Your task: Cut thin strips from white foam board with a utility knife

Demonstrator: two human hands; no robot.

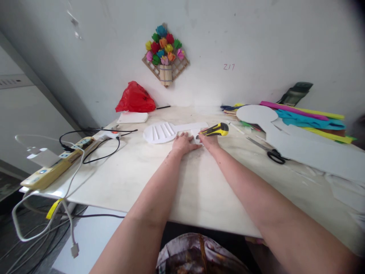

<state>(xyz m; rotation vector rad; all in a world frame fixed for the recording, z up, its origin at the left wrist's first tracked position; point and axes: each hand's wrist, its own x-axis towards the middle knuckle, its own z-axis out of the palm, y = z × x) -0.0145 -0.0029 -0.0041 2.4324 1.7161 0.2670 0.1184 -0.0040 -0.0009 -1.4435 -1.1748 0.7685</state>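
Note:
My left hand lies with its fingers spread on a small white foam-board or card piece on the table, its thumb pointing toward my right hand. My right hand is closed around the front end of a yellow and black utility knife, whose handle sticks out to the right. The blade is too small to make out. Just beyond my left hand rests a white round shape with a long handle-like strip and several raised white bars on it.
Scissors and large white cut-out sheets lie at right, beside rolled coloured paper. A red plastic bag and white pad sit at back left. A power strip with trailing cables occupies the left edge.

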